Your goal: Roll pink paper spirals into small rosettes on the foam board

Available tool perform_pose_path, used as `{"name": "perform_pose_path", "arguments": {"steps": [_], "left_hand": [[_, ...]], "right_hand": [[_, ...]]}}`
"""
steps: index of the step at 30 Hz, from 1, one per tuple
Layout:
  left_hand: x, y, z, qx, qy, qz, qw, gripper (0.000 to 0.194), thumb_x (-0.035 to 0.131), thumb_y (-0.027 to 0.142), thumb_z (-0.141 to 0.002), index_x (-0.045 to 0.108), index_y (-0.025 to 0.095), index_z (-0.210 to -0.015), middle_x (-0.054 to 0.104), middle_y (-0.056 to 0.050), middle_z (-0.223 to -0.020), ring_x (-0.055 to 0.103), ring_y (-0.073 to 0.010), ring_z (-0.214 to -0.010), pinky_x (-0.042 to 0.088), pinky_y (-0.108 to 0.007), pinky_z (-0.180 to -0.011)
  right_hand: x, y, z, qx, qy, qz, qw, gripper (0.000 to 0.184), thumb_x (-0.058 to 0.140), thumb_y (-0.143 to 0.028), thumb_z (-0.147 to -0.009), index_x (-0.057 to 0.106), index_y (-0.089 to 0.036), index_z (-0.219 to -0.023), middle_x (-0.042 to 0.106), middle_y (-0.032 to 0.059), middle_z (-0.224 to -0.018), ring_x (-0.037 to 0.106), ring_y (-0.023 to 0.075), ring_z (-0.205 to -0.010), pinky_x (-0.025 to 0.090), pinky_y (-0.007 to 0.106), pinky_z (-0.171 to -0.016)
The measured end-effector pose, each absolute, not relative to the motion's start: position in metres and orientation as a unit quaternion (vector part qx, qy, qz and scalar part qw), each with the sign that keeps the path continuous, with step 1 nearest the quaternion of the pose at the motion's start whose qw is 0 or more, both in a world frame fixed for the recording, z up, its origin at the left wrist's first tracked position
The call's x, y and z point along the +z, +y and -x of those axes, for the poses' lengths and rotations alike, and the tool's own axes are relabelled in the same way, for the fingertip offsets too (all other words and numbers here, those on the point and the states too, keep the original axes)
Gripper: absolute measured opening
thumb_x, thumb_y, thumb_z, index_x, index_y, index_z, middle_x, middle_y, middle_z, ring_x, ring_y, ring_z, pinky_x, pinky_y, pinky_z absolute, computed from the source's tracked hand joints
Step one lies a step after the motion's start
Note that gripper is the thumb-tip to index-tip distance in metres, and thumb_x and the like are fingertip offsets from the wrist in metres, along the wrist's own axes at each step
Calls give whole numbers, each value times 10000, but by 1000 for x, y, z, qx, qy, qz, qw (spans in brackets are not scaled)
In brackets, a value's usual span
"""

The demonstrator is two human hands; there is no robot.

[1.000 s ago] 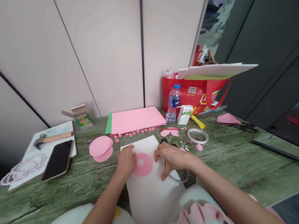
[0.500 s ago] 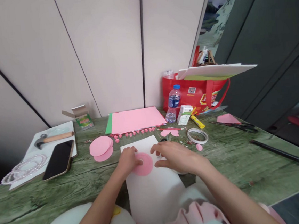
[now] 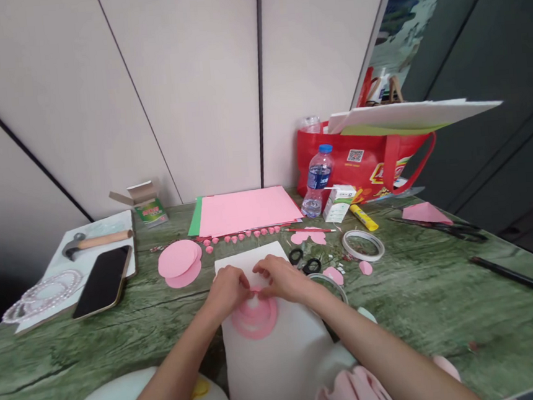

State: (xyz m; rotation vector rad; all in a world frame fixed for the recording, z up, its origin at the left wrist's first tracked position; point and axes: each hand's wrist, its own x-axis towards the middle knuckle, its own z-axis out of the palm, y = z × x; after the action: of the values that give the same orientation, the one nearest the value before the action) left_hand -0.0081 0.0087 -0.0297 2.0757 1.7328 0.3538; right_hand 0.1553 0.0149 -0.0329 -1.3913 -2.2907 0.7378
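Observation:
A round piece of pink paper (image 3: 255,324), its curved bands like a spiral and blurred, hangs over a white sheet (image 3: 279,348) in front of me. My left hand (image 3: 230,288) pinches its upper edge, thumb and fingers closed. From the other side my right hand (image 3: 283,278) meets it there, fingertips pressed close together on the same paper. The fingertips partly cover what lies between them. Black-handled scissors (image 3: 311,266) and a roll of tape (image 3: 332,283) lie just right of my right hand, partly hidden.
Pink paper circles (image 3: 178,260), a phone (image 3: 103,281) and a hammer (image 3: 97,241) are on the left. Behind lie pink sheets (image 3: 248,209) and a row of small pink rolls (image 3: 249,233). A water bottle (image 3: 317,183), red bag (image 3: 369,153) and another tape roll (image 3: 362,245) stand or lie right.
My right hand has moved left to join the left hand at the pink paper, which now hangs from the fingertips. The scissors and near tape roll have come into view.

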Motion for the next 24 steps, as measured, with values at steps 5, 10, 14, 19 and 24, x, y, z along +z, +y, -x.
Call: {"name": "perform_pose_path", "arguments": {"steps": [5,10,14,19,24], "left_hand": [[-25,7,8,161,587,-757,237,67,622,244,-598,628,177,-596,622,-36,-666,558,-191,-695,387,-276,-629],[-21,9,10,252,552,-731,313,103,608,259,-615,585,160,-604,591,-6,-572,521,-137,-549,377,-235,-503],[-22,11,10,339,550,-657,388,223,666,281,-577,567,146,-725,576,12,-571,513,-108,-457,372,-207,-401],[-15,11,10,451,552,-536,453,330,690,296,-577,534,126,-813,538,42,-529,511,-96,-393,405,-206,-353],[-10,12,10,522,538,-453,483,377,709,251,-564,537,108,-868,557,37,-545,520,-90,-422,469,-223,-387]], "right_hand": [[-34,13,-158,278,-810,474,204,322,700,-277,-612,636,-183,-913,544,45,-838,532,149,-700,402,255,-618],[-35,16,-158,291,-804,478,202,99,655,-259,-626,640,-184,-688,574,11,-699,513,131,-617,342,226,-534],[-39,21,-157,378,-742,488,260,123,609,-281,-679,593,-160,-664,556,-15,-586,468,99,-540,322,213,-499],[-39,22,-155,588,-566,462,347,240,625,-373,-696,562,-160,-787,584,-5,-636,524,103,-542,419,225,-505],[-31,18,-155,711,-421,397,399,438,734,-341,-605,529,-171,-953,645,32,-750,624,154,-656,523,328,-662]]}}
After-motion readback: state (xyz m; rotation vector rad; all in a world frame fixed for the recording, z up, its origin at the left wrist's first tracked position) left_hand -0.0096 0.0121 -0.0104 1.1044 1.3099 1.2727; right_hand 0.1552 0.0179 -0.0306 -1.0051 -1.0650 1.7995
